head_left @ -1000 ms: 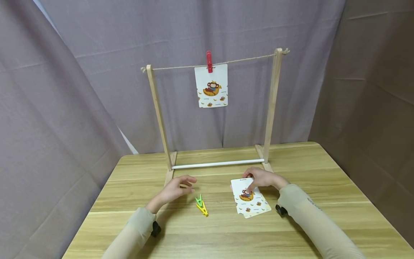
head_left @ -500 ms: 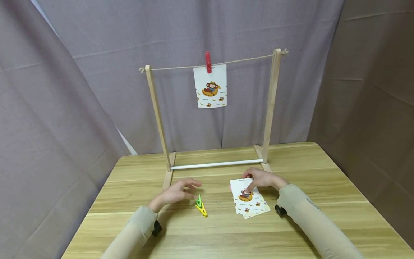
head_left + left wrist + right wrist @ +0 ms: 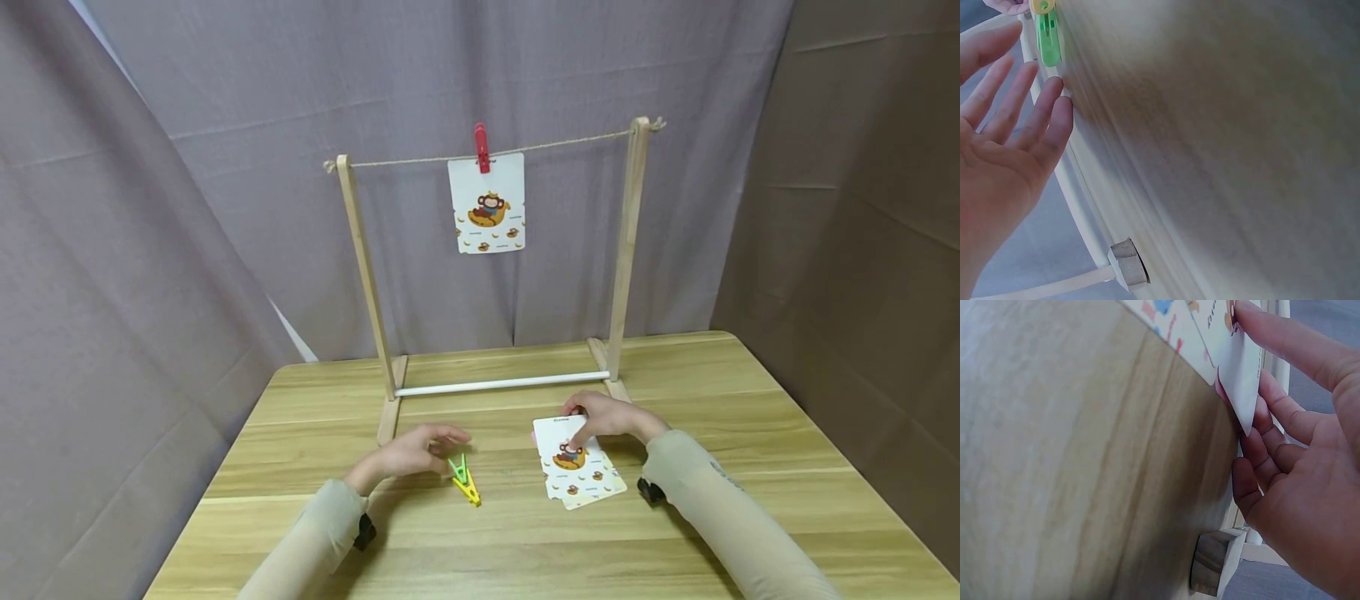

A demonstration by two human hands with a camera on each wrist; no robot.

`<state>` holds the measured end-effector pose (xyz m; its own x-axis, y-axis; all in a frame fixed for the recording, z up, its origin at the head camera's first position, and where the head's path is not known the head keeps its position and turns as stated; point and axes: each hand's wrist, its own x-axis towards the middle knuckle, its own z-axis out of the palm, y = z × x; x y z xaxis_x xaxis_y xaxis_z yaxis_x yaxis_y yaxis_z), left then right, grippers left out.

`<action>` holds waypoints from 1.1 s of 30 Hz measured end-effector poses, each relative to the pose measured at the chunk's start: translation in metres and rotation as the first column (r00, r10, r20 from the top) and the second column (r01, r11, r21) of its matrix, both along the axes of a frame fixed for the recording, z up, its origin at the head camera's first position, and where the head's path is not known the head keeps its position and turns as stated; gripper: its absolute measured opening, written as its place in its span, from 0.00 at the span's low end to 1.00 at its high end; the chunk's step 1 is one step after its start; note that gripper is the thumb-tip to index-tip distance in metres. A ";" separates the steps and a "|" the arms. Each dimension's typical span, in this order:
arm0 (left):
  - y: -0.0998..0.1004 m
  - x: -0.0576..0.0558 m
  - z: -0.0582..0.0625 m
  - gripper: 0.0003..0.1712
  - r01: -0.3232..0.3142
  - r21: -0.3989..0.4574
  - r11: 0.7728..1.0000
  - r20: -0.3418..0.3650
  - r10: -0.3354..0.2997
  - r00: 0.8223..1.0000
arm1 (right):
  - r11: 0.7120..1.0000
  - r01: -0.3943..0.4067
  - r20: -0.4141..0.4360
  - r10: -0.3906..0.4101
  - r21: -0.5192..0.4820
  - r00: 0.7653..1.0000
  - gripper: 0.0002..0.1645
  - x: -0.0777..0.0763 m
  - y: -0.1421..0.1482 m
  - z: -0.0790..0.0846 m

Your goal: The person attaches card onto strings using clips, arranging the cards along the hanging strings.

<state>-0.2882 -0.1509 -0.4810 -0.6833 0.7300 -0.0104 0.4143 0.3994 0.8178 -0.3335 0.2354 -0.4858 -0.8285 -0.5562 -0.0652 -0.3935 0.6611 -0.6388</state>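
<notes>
Head: card, lower centre-right, likely light, bendable, best held by edges;
Left wrist: left hand, fingers apart; green clip, upper left, probably springy;
Right wrist: right hand, pinching card edge, upper right

In front of the rack, the top card buries most of the card underneath, plus the right hand blocks part of the printed monkey. Up on the rack, the hanging card has print way too tiny to read.
</notes>
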 end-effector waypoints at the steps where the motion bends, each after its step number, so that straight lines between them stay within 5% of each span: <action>1: 0.000 0.000 0.000 0.32 0.003 -0.005 1.000 -0.003 -0.003 1.000 | 1.000 0.001 -0.001 -0.001 0.001 1.000 0.33 0.000 0.000 0.000; 33: 0.004 0.001 -0.007 0.23 0.004 -0.104 0.995 -0.101 -0.014 0.995 | 0.999 0.001 0.012 -0.001 -0.036 1.000 0.32 0.002 0.000 -0.001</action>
